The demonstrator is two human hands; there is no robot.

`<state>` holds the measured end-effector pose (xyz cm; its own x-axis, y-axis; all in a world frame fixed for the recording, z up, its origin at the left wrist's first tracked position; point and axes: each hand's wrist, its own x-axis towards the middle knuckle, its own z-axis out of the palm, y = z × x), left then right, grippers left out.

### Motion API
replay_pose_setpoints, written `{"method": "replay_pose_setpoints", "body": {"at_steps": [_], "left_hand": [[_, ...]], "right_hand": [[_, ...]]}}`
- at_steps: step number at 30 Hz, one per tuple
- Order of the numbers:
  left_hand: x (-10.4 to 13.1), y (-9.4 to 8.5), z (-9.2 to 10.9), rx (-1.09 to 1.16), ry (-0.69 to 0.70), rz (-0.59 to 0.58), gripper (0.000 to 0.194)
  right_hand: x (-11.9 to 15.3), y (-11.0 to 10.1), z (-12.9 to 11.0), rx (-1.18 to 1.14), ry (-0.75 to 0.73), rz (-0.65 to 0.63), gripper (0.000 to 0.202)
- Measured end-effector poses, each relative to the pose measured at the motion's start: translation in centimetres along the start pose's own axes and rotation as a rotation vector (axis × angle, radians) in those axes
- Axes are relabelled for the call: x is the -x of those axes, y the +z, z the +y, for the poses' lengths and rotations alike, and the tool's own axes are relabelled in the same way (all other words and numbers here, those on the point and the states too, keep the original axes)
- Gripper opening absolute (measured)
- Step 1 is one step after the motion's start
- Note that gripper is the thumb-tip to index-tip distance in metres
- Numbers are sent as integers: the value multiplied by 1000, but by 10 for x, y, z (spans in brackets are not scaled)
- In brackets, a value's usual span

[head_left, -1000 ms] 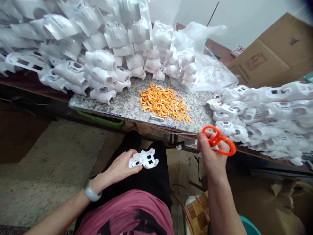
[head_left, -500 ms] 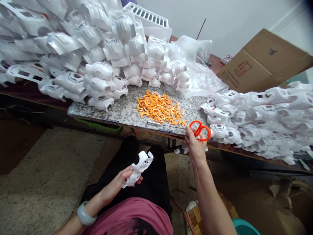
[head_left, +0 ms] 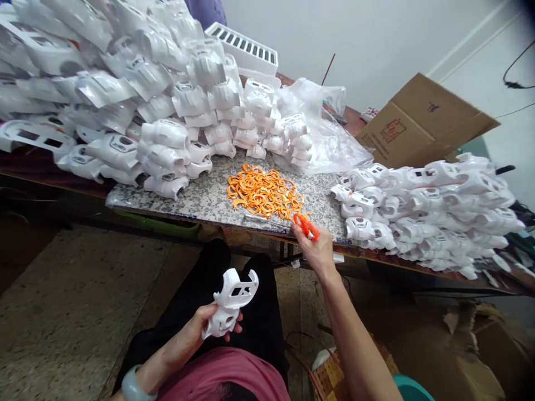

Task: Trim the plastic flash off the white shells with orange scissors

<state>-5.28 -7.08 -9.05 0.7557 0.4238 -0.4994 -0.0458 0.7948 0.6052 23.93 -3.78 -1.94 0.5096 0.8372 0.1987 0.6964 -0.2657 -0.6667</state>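
My left hand (head_left: 203,323) is closed round the lower end of a white plastic shell (head_left: 237,291) with square and round cutouts, held tilted above my lap. My right hand (head_left: 316,250), at the front edge of the granite-patterned board (head_left: 196,197), is closed on a pair of scissors with red-orange handles (head_left: 307,227). Their blades cannot be made out. Just beyond lies a loose heap of small orange plastic rings and clips (head_left: 265,192). A thin metal tool (head_left: 256,219) rests between that heap and the board's edge.
White shells (head_left: 163,139) are stacked high on the left, and more shells (head_left: 422,206) are piled on the right. Behind are a clear plastic bag (head_left: 321,133), a white slotted basket (head_left: 244,49) and an open cardboard box (head_left: 430,120). A woven basket (head_left: 332,379) stands below on the right.
My right hand has moved left along the board's edge with the scissors, whose handles have turned more edge-on. The white shell in my left hand has turned more upright. The view has shifted slightly.
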Motion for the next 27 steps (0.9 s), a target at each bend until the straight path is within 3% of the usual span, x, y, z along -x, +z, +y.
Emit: {"method": "replay_pose_setpoints", "body": {"at_steps": [7,12,18,27], "left_hand": [[-1,7,4,135,21,-2,56],[3,9,4,254,26,41,58],[6,13,8,293,26,100,57],[-2,10,7,269,36,28,56]], "right_hand": [[-45,-15,3,149,-11,136,38],[-81,-13,14,166,36,4,35],[-86,-4,9,164,39,-161,28],[-87,1,14,158,61,-193,24]]}}
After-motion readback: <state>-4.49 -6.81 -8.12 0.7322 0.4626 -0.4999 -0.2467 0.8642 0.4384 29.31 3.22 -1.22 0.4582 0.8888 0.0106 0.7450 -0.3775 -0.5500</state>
